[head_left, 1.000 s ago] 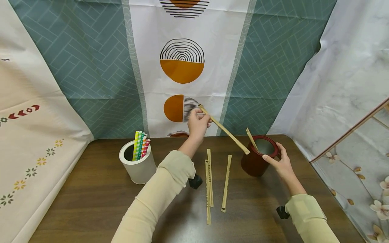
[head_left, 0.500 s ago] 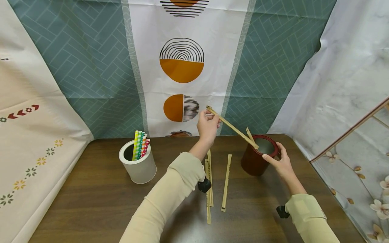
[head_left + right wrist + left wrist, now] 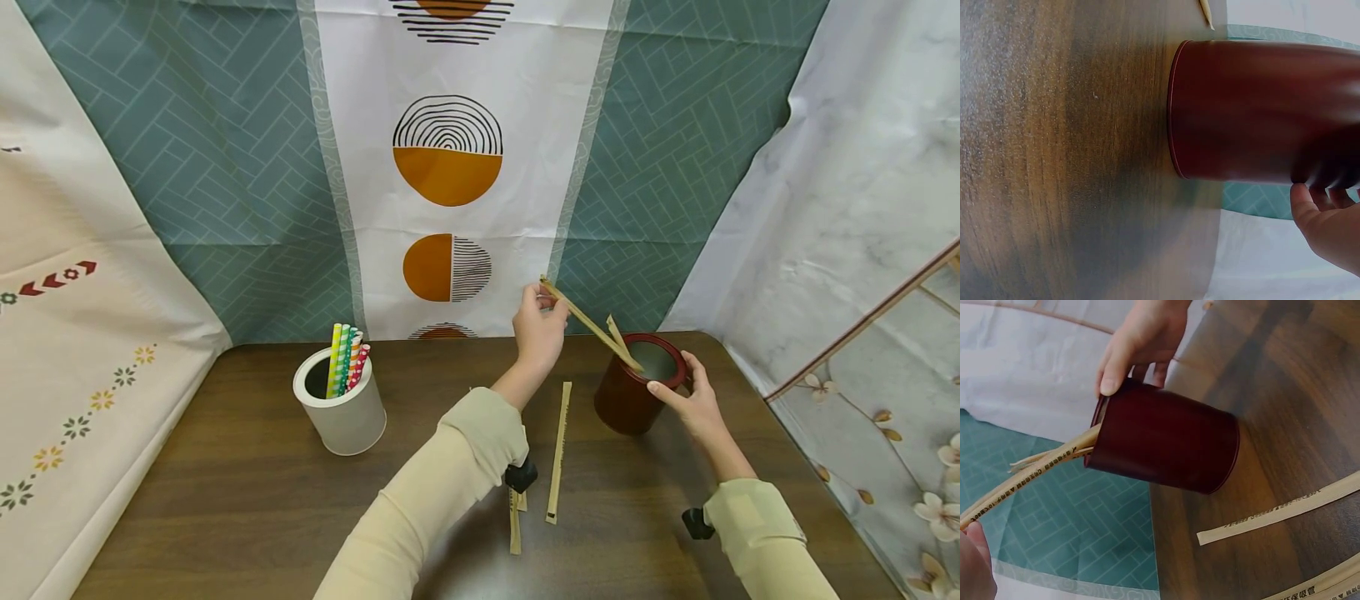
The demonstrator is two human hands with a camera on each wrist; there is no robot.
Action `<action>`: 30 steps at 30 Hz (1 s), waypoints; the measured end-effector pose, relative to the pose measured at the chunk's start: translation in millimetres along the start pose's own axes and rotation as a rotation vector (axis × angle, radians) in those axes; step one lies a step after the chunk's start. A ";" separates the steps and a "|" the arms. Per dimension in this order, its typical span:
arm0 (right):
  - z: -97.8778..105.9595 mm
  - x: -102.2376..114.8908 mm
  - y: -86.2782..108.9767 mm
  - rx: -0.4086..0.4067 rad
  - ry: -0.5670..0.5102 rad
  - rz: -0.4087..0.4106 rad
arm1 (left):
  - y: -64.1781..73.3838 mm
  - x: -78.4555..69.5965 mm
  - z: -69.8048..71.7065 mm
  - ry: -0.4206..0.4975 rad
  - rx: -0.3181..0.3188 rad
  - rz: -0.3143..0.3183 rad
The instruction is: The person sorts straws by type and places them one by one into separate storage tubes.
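Observation:
My left hand (image 3: 542,333) pinches a paper-wrapped straw (image 3: 588,323) near its upper end. The straw slants down to the right, its lower end inside the mouth of a dark red canister (image 3: 621,404). Another wrapped straw (image 3: 613,330) leans out of that canister. My right hand (image 3: 697,408) holds the canister at its right side, thumb at the rim; in the right wrist view its fingers (image 3: 1302,203) touch the canister wall. One wrapped straw (image 3: 560,450) lies on the table, and more wrapped straws (image 3: 514,525) lie partly hidden under my left forearm.
On the left of the brown wooden table (image 3: 225,483) stands a white canister (image 3: 345,421) with several coloured paper straws (image 3: 347,362) upright in it. A patterned cloth (image 3: 450,208) hangs behind the table's back edge. Further cloths hang at both sides.
My left hand has moved right with the wrapped straw, whose lower end has gone from beside the red canister's rim into its mouth. The right hand and canister have stayed in place.

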State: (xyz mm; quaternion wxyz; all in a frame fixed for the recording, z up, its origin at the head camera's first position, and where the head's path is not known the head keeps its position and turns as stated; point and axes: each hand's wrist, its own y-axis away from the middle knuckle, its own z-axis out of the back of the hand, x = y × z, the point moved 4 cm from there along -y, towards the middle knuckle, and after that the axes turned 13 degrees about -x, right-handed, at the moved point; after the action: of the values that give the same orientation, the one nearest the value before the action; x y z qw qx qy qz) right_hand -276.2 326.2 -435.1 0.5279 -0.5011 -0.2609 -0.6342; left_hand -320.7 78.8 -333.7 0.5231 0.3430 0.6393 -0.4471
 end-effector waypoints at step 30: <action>-0.1 2.3 1.7 -0.003 -0.011 -0.002 | 32.4 26.5 -16.9 -0.274 0.269 -0.065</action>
State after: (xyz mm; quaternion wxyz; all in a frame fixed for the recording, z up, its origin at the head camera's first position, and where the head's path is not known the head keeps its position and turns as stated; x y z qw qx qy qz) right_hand -274.5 324.7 -433.4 0.5250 -0.5050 -0.2634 -0.6325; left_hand -303.2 105.6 -365.5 0.5398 0.3250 0.5074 -0.5879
